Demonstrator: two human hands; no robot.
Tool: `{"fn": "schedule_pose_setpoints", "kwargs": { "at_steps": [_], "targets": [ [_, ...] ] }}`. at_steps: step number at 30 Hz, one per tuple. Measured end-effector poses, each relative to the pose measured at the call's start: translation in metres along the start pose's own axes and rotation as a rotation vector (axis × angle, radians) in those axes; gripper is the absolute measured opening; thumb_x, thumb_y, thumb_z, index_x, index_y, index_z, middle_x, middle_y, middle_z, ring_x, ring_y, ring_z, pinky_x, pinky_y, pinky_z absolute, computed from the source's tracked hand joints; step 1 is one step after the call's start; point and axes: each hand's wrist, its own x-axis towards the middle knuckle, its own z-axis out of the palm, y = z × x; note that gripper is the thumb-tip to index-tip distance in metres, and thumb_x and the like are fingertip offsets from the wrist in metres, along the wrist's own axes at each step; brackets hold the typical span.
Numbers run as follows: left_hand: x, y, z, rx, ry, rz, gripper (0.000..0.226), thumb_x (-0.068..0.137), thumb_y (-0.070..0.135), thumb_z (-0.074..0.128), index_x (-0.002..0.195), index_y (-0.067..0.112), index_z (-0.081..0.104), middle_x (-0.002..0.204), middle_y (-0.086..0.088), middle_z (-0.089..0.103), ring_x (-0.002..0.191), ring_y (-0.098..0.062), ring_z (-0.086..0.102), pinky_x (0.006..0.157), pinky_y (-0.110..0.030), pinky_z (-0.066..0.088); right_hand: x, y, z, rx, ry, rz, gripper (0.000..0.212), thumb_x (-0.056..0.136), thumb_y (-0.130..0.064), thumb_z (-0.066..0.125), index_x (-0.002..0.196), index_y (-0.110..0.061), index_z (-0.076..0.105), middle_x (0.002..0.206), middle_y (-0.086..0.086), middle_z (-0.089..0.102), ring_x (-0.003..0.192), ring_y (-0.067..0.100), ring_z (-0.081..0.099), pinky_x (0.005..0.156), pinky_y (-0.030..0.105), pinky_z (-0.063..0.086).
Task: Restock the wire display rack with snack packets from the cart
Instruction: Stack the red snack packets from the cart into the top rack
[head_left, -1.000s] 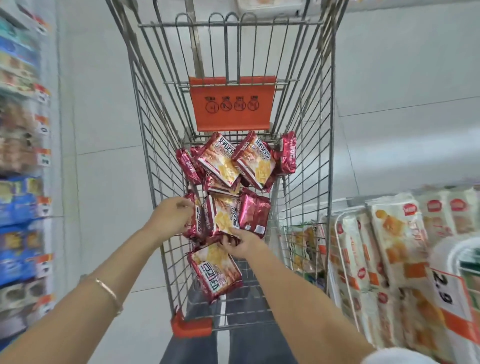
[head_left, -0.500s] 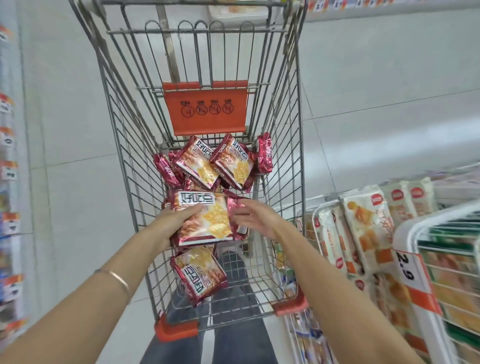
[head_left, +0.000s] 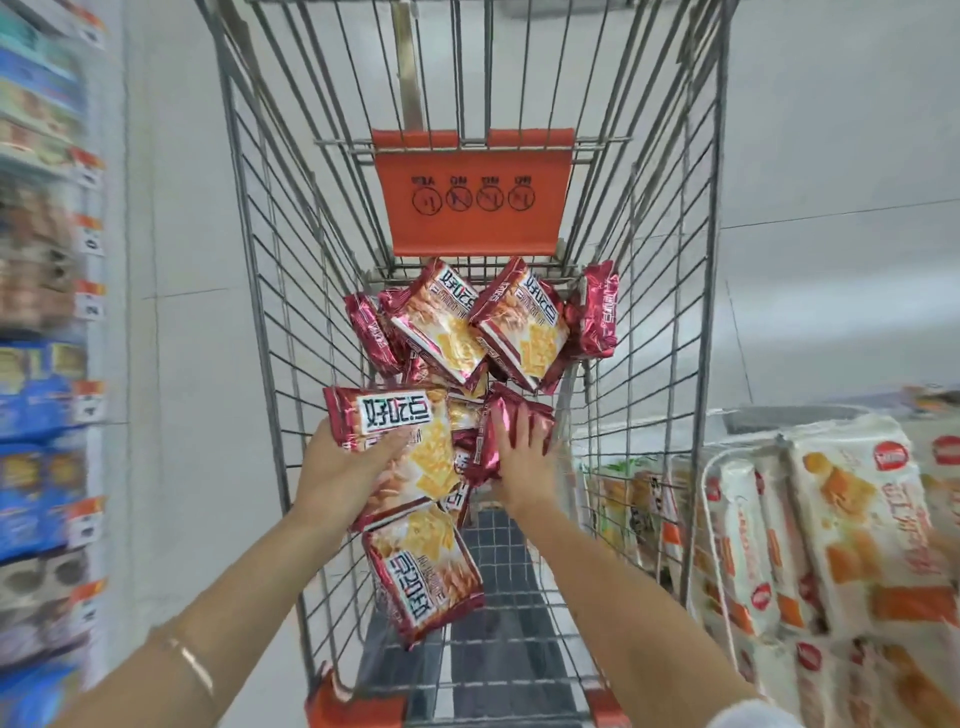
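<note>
Pale floor tiles (head_left: 841, 156) lie under a wire cart (head_left: 283, 291), seen from its near end, with an orange flap (head_left: 472, 202) hanging at its far end. Below that flap, against the cart's far wall, sits a heap of red snack packets (head_left: 467, 327). Nearer the cart's middle, the left grip (head_left: 345, 480) holds one red packet (head_left: 400, 441) face up, with the thumb curled across its front and the fingers hidden beneath. Just beside it the right grip (head_left: 524, 462) lies flat with straight, spread fingers pressed on a dark red packet (head_left: 519, 421); it is motion-blurred and grasps nothing. Another loose packet (head_left: 423, 577) lies toward the cart's near end, below the left grip. Right of the cart stands the wire display rack (head_left: 716, 545), holding white-and-orange packs (head_left: 857, 519). Left of the cart, blurred store shelves (head_left: 41, 364) carry price tags. A thin bracelet (head_left: 192, 662) circles the left wrist.
</note>
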Motion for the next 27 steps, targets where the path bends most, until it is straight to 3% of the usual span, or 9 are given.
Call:
{"fn": "schedule_pose_setpoints", "kwargs": {
  "at_steps": [2,5,8,10,12,18,21,25,27],
  "targets": [
    [0.002,-0.004,-0.001,0.029,0.016,0.025,0.032,0.083,0.024,0.079,0.107,0.018,0.059,0.08,0.004,0.069,0.047,0.0,0.063,0.04,-0.014,0.048,-0.005,0.01,-0.004,0.205,0.116,-0.021,0.11,0.086,-0.041,0.072,0.159,-0.02,-0.007,0.165,0.015,0.015,0.15,0.035,0.02,0.119,0.057,0.024],
    [0.002,-0.009,0.001,0.051,0.044,0.066,0.036,0.082,0.027,0.08,0.11,0.017,0.06,0.088,0.002,0.071,0.066,-0.012,0.068,0.046,-0.022,0.049,-0.024,0.03,-0.023,0.558,0.391,0.012,0.066,0.085,-0.033,0.071,0.142,-0.023,0.038,0.112,-0.001,0.065,0.103,0.021,0.064,0.086,0.04,0.054],
    [0.003,-0.016,0.004,0.025,0.074,0.058,0.041,0.081,0.028,0.08,0.114,0.017,0.06,0.095,0.001,0.071,0.077,-0.013,0.068,0.058,-0.023,0.051,-0.043,0.026,-0.056,1.125,0.486,0.319,0.03,0.096,-0.035,0.061,0.121,-0.021,0.055,0.098,-0.01,0.066,0.087,0.011,0.065,0.079,0.036,0.053],
    [0.001,-0.019,0.006,0.002,0.093,0.034,0.044,0.079,0.034,0.082,0.113,0.019,0.06,0.1,0.001,0.072,0.085,-0.016,0.069,0.076,-0.035,0.057,-0.046,0.021,-0.072,1.542,0.364,0.513,0.041,0.093,-0.033,0.058,0.127,-0.011,0.053,0.119,0.001,0.063,0.11,0.025,0.062,0.098,0.05,0.05],
    [-0.004,-0.017,0.005,-0.001,0.113,0.035,0.043,0.077,0.041,0.081,0.11,0.021,0.061,0.099,0.001,0.073,0.086,-0.019,0.07,0.086,-0.045,0.057,-0.05,0.02,-0.086,1.781,0.229,0.52,0.044,0.072,-0.023,0.058,0.112,-0.006,0.055,0.115,0.01,0.061,0.116,0.035,0.06,0.103,0.056,0.047],
    [-0.037,0.001,-0.017,-0.018,0.088,0.074,0.06,0.077,0.063,0.069,0.117,0.022,0.054,0.108,0.0,0.068,0.097,-0.027,0.067,0.092,-0.05,0.055,-0.089,0.029,-0.128,1.708,0.107,0.345,0.018,0.062,-0.012,0.054,0.075,-0.015,0.042,0.101,0.009,0.059,0.092,0.026,0.055,0.079,0.039,0.05],
    [-0.064,0.017,-0.03,-0.009,-0.023,0.086,0.082,0.083,0.066,0.057,0.144,0.014,0.041,0.129,-0.005,0.06,0.102,-0.027,0.064,0.095,-0.044,0.052,-0.118,0.03,-0.151,1.791,-0.041,0.218,0.062,0.034,-0.025,0.068,0.092,-0.011,0.05,0.103,0.014,0.061,0.095,0.03,0.059,0.093,0.049,0.05],
    [-0.093,0.028,-0.045,0.062,-0.442,-0.002,0.114,0.062,0.098,0.042,0.153,0.031,0.029,0.153,-0.009,0.043,0.133,-0.033,0.049,0.11,-0.058,0.036,-0.181,0.003,-0.188,1.731,-0.19,0.014,0.033,0.092,-0.031,0.057,0.12,-0.013,0.06,0.108,0.01,0.071,0.091,0.026,0.069,0.077,0.034,0.055],
    [-0.116,0.037,-0.054,0.054,-0.644,-0.01,0.112,0.057,0.098,0.047,0.145,0.028,0.042,0.14,-0.01,0.058,0.123,-0.031,0.06,0.104,-0.053,0.044,-0.211,-0.012,-0.198,1.637,-0.232,-0.006,0.053,0.092,-0.052,0.06,0.128,-0.013,0.06,0.113,0.01,0.072,0.097,0.025,0.069,0.089,0.038,0.056]
  ]
}}
